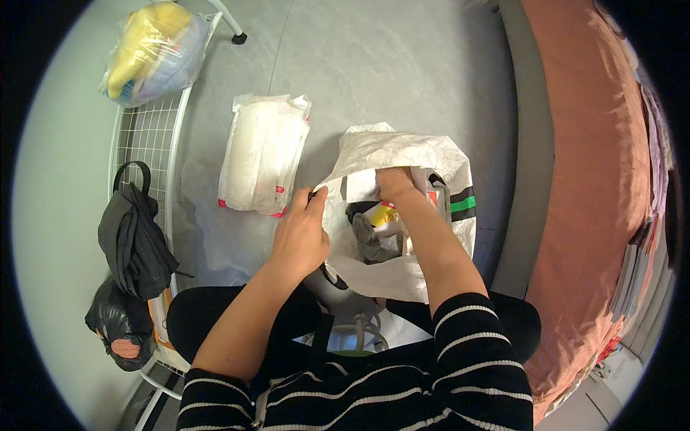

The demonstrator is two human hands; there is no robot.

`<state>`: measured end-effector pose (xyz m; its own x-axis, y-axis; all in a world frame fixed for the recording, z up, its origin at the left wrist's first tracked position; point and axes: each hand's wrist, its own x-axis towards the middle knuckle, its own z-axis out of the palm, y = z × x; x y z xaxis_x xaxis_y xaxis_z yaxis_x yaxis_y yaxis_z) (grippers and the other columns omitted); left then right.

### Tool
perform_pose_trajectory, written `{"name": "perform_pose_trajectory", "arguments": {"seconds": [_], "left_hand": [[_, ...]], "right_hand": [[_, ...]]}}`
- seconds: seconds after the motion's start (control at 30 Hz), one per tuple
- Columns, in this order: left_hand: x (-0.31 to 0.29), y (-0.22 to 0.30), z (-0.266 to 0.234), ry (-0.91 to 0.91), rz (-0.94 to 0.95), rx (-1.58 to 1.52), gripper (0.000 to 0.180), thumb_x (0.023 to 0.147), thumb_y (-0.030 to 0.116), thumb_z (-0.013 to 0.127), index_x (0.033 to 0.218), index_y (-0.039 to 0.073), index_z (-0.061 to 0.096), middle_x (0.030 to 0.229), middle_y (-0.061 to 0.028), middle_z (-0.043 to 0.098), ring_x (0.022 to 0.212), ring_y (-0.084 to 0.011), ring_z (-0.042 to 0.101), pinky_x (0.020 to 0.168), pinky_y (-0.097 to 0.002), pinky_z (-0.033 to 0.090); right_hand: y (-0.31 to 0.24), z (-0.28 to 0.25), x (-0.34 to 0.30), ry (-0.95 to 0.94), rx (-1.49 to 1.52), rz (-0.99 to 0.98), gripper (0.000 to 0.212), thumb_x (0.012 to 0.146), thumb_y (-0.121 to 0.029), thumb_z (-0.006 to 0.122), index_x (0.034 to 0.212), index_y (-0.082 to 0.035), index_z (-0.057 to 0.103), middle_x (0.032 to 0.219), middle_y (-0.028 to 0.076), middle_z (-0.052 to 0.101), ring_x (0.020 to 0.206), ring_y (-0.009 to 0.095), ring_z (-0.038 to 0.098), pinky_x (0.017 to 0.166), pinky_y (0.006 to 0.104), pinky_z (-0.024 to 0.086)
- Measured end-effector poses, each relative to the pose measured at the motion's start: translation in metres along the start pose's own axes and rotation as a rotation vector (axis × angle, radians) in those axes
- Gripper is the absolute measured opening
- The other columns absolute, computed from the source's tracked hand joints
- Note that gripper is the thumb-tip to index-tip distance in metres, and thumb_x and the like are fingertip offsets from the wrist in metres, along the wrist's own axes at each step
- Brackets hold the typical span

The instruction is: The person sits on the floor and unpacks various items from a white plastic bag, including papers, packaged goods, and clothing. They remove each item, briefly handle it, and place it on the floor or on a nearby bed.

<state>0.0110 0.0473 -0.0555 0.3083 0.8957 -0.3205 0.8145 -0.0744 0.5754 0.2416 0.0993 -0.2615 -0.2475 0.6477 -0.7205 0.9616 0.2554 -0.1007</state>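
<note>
A large white bag (pixel 394 147) with a black and green stripe on its right side stands with its mouth spread before my knees. My left hand (pixel 300 233) is closed on the left edge of the bag's mouth, by a black strap. Into the bag reaches my right hand (pixel 397 184); its fingers are hidden behind the far rim and the contents. Inside lie a grey piece of cloth (pixel 374 243), a yellow and white packet (pixel 384 215) and some flat boxed items along the right wall.
Left of the bag, a white plastic-wrapped package (pixel 264 154) lies on the grey floor. A white wire rack (pixel 154 133) along the wall carries a clear bag of coloured cloth (pixel 158 54), a black backpack (pixel 135 241) and a black plastic bag (pixel 122 327). To the right stands a bed (pixel 589 179).
</note>
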Motion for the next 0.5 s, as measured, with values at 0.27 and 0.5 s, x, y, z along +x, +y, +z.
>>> {"name": "perform_pose_trajectory", "arguments": {"seconds": [0.27,0.5], "left_hand": [[-0.001,-0.003,0.002,0.053,0.047,0.003,0.059,0.069,-0.007,0.057,0.128,-0.002,0.046,0.128,-0.0217,0.044,0.098,-0.0406,0.058,0.083,-0.0449,0.049],[-0.004,-0.001,-0.002,0.011,0.009,0.002,0.060,0.070,-0.005,0.059,0.129,0.000,0.046,0.131,-0.0214,0.042,0.101,-0.0403,0.058,0.085,-0.0448,0.049]], "right_hand": [[-0.005,0.032,-0.047,0.048,-0.197,-0.178,0.020,0.077,-0.011,0.060,0.094,-0.005,0.068,0.107,0.013,0.063,0.104,0.029,0.060,0.091,0.0413,0.045],[0.018,-0.027,-0.129,0.514,0.216,-0.303,0.027,0.064,-0.006,0.069,0.090,-0.010,0.065,0.110,0.007,0.059,0.106,0.029,0.055,0.098,0.0429,0.038]]}}
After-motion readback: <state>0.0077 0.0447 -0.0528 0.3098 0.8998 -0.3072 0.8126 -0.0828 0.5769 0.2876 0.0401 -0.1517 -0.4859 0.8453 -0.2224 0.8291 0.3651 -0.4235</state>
